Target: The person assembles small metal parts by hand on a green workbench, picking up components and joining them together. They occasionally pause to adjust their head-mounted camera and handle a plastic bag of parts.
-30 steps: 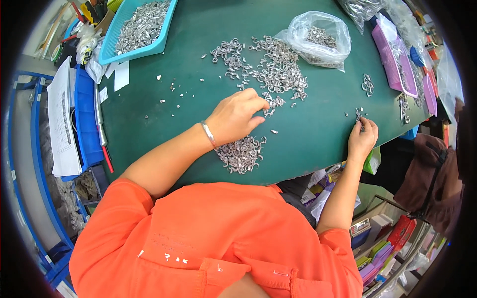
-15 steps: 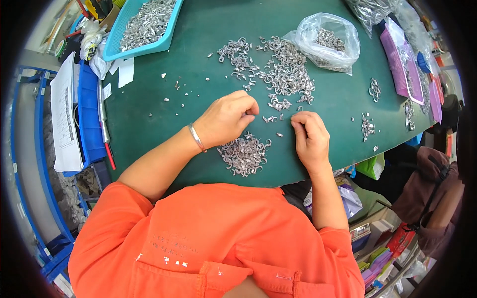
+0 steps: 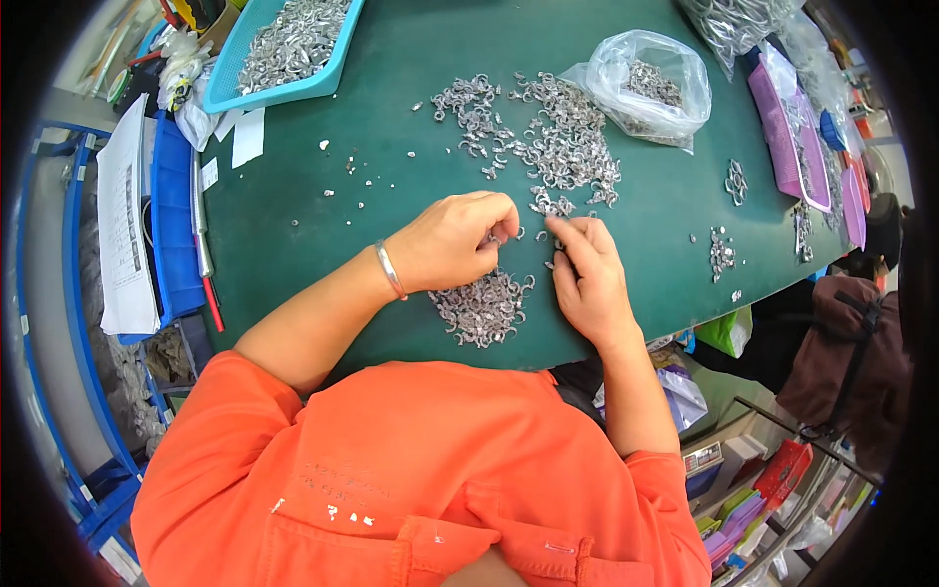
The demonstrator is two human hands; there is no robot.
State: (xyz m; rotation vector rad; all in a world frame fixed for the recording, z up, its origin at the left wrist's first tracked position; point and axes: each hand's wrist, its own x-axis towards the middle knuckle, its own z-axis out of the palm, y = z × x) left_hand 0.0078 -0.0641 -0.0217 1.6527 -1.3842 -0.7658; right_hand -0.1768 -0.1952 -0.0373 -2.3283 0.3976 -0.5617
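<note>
Bag [image 3: 693, 98] right of far heap [image 3: 569, 145]

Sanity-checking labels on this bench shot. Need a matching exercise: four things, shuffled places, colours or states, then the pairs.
Things
1. nearest pile
2. bag
3. bracelet
4. left tray

Descriptions
A. light blue, at the table's far left
B. silvery, worn on an arm
C. many small grey pieces heaped on the table
D. see-through, with its mouth open

Pairs: 1-C, 2-D, 3-B, 4-A
</note>
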